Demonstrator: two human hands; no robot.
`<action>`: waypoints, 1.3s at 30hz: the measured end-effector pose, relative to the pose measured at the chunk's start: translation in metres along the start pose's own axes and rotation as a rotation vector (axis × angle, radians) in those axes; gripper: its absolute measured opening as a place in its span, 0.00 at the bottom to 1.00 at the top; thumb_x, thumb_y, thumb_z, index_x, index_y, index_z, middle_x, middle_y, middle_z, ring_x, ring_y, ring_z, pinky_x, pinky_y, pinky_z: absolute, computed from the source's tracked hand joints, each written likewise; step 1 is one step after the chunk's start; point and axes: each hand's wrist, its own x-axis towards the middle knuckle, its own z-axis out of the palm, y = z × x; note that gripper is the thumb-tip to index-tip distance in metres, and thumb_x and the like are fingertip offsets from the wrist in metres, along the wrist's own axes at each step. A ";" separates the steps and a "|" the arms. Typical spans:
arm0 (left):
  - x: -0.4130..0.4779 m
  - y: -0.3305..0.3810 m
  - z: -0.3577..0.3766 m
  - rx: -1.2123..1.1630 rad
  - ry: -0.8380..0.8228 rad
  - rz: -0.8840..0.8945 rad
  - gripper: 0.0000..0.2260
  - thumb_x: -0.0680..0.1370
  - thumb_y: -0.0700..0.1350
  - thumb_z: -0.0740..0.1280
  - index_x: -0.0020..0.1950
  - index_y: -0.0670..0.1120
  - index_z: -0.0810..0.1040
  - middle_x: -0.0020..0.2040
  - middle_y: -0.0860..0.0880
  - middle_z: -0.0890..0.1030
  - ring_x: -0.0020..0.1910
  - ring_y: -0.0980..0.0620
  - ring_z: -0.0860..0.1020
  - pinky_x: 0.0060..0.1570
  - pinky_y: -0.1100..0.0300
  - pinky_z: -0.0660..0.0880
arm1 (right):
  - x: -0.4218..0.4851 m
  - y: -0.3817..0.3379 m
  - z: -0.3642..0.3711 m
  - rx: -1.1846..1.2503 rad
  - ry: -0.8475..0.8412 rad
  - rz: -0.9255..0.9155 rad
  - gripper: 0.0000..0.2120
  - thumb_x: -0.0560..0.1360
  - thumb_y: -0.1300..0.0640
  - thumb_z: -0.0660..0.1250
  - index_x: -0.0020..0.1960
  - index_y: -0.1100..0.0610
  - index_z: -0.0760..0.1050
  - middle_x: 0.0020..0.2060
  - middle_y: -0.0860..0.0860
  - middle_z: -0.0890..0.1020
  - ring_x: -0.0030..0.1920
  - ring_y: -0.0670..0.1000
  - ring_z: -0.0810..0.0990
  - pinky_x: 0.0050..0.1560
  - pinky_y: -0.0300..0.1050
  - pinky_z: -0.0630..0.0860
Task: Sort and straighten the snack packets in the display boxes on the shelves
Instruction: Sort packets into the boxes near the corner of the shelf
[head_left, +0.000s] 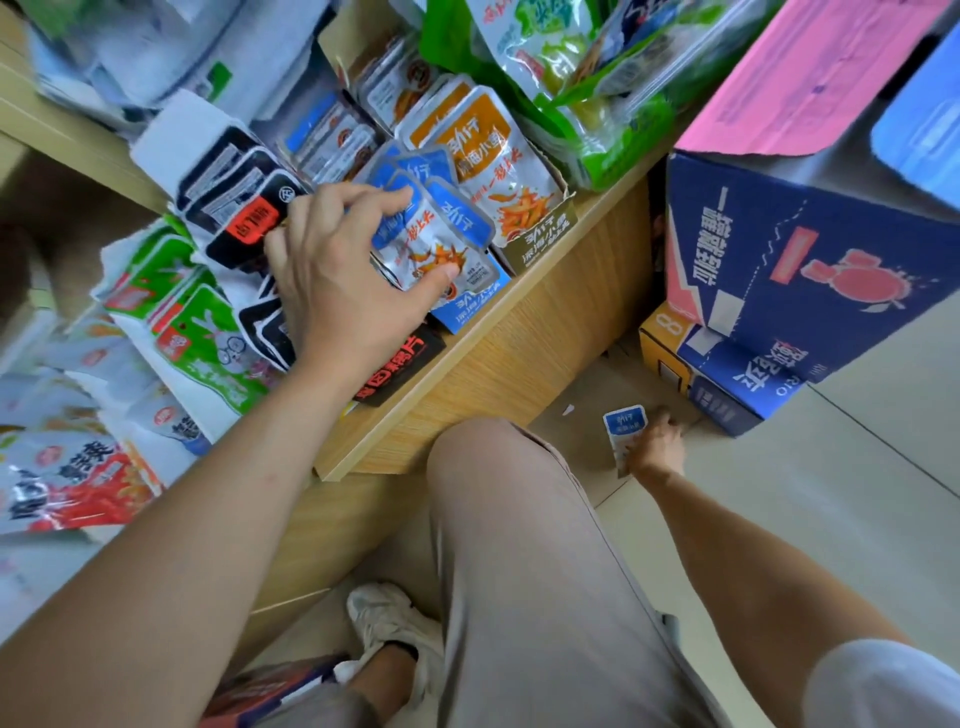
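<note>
The blue snack packets (436, 234) stand in their display box (475, 306) at frame centre, the left hand (337, 270) pinching the front ones. At lower right, the right hand (657, 447) closes on 1 fallen packet (626, 434) on the floor (831, 493); next, I judge, lift it into that box

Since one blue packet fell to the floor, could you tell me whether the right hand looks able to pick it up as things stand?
Probably yes. The right hand is already down at the floor, fingers touching the fallen blue packet, and nothing lies between them.
</note>
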 end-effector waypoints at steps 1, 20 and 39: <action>0.000 0.000 0.000 0.003 0.003 0.001 0.28 0.67 0.66 0.73 0.63 0.55 0.79 0.61 0.54 0.76 0.62 0.50 0.71 0.56 0.56 0.60 | -0.002 0.002 -0.001 0.056 -0.010 0.018 0.38 0.62 0.63 0.83 0.65 0.61 0.66 0.57 0.60 0.76 0.57 0.60 0.78 0.57 0.53 0.77; -0.012 0.002 -0.029 0.077 0.232 -0.123 0.23 0.74 0.61 0.67 0.66 0.53 0.78 0.69 0.53 0.76 0.68 0.47 0.71 0.65 0.46 0.64 | -0.212 -0.191 -0.227 0.683 0.158 -1.007 0.09 0.79 0.61 0.69 0.59 0.61 0.77 0.49 0.51 0.84 0.50 0.46 0.84 0.48 0.41 0.81; -0.075 -0.054 -0.019 -0.242 0.081 -0.247 0.24 0.78 0.57 0.69 0.74 0.56 0.72 0.72 0.54 0.73 0.69 0.49 0.72 0.70 0.46 0.61 | -0.188 -0.276 -0.201 -0.490 0.615 -1.407 0.20 0.77 0.46 0.65 0.67 0.52 0.77 0.74 0.54 0.71 0.64 0.60 0.71 0.58 0.57 0.72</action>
